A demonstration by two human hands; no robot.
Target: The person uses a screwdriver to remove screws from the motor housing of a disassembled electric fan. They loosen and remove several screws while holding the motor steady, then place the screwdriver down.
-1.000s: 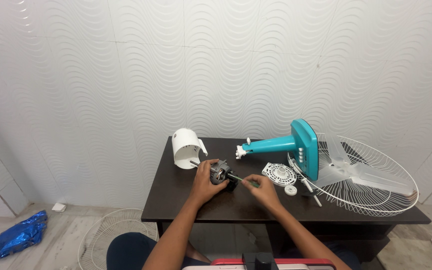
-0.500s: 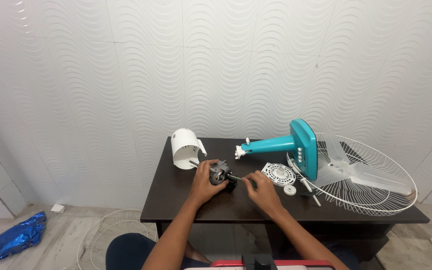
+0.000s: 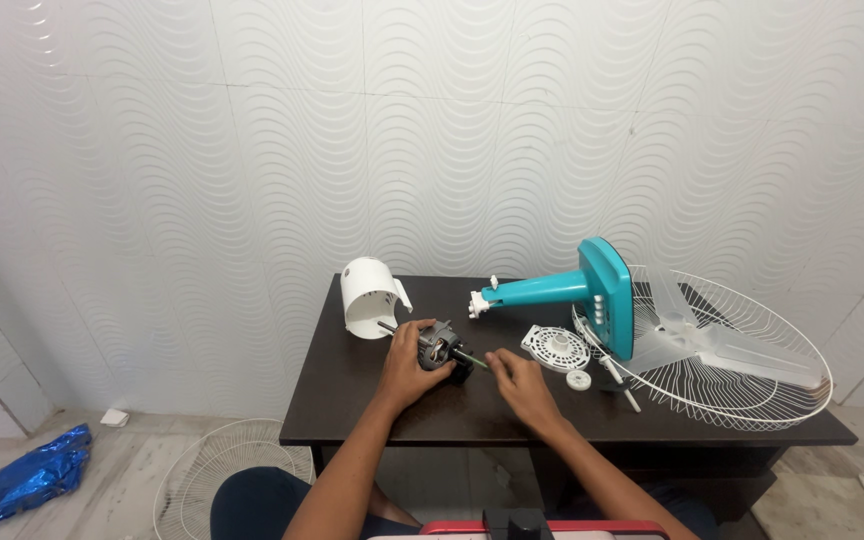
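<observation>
On the dark table [image 3: 352, 410] my left hand [image 3: 408, 366] grips a small grey fan motor [image 3: 439, 347] from its left side. My right hand [image 3: 517, 379] pinches a thin green-handled tool [image 3: 470, 359] whose tip meets the motor's right side. The motor's shaft pokes out to the upper left, toward a white motor cover [image 3: 366, 296] lying on its side at the back left of the table.
A teal fan stand and base [image 3: 577, 290] lies tipped on the table's right half, against a white wire guard with clear blades [image 3: 727, 350]. A round white vented cap [image 3: 555, 347] and a small white knob [image 3: 578, 379] lie close by. Another wire guard [image 3: 227, 470] and blue foil [image 3: 32, 478] are on the floor.
Both hands stay on the motor and tool; my left hand has shifted slightly around the motor. Nothing else on the table has moved.
</observation>
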